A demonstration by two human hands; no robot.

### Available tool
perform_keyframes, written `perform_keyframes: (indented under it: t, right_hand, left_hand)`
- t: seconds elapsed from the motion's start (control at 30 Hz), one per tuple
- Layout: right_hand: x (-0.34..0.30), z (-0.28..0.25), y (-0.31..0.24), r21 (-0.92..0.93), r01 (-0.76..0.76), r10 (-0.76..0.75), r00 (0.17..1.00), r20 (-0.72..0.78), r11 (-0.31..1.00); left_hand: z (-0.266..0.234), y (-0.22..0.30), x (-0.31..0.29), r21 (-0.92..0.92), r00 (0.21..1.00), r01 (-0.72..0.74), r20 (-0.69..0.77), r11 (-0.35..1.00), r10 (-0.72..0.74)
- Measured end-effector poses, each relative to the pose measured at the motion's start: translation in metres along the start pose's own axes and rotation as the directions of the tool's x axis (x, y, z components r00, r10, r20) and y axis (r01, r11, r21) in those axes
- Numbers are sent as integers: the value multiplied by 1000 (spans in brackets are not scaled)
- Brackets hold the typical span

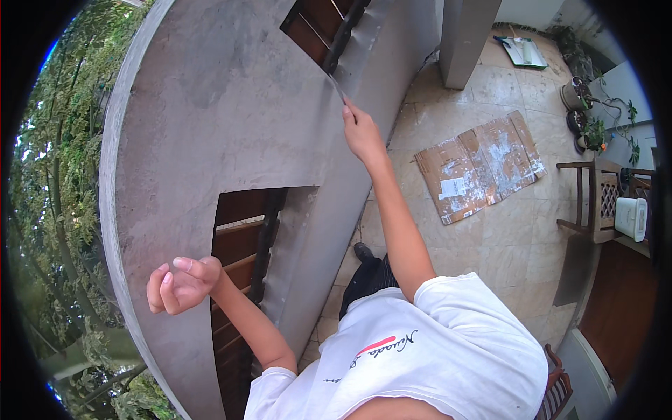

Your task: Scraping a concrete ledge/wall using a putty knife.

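Note:
My right hand (363, 130) is stretched forward, closed round a thin grey scraper (338, 87) seen nearly edge-on. Its tip is at the lower corner of the upper slatted opening (313, 35) in the grey plastered wall (175, 140); whether it touches the plaster I cannot tell. My left hand (183, 285) is over the wall beside the lower slatted opening (234, 262). Its palm is turned up, the fingers are loosely curled and apart, and nothing is in it. Darker patches mark the wall's upper part.
A flattened cardboard sheet (483, 164) with white smears lies on the tiled floor. Farther off are a tray (523, 53) and potted plants (575, 94). On the right stands a wooden chair (595, 199) with a white container (631, 218). A pillar (465, 42) rises by the wall; trees (63, 210) grow beyond it.

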State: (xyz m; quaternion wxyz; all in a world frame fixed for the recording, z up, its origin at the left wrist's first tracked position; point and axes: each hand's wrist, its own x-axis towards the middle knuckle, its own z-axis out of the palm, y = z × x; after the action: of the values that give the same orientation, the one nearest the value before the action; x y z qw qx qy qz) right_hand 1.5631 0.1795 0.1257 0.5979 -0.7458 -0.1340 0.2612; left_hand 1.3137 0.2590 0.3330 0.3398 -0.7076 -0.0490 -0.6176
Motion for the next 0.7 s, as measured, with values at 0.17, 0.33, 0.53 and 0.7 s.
perform_keyframes:
  t: [0.17, 0.33, 0.53, 0.7]
  right_hand:
    - [35, -5, 6, 42, -137, 137, 991, 1, 990]
    - [-12, -3, 16, 32, -31, 33, 998, -49, 999]
    - [28, 13, 19, -2, -169, 168, 980, -104, 986]
    - [-10, 27, 40, 17, -58, 60, 993, -97, 998]
  left_hand:
    - [6, 6, 2, -11, 1000, 0, 2, 1000, 0]
    - [-4, -2, -1, 28, 1000, -19, 21, 999, 19]
    - [4, 3, 1, 4, 1000, 9, 7, 1000, -10]
    - [1, 1, -1, 3, 1000, -3, 17, 1000, 3]
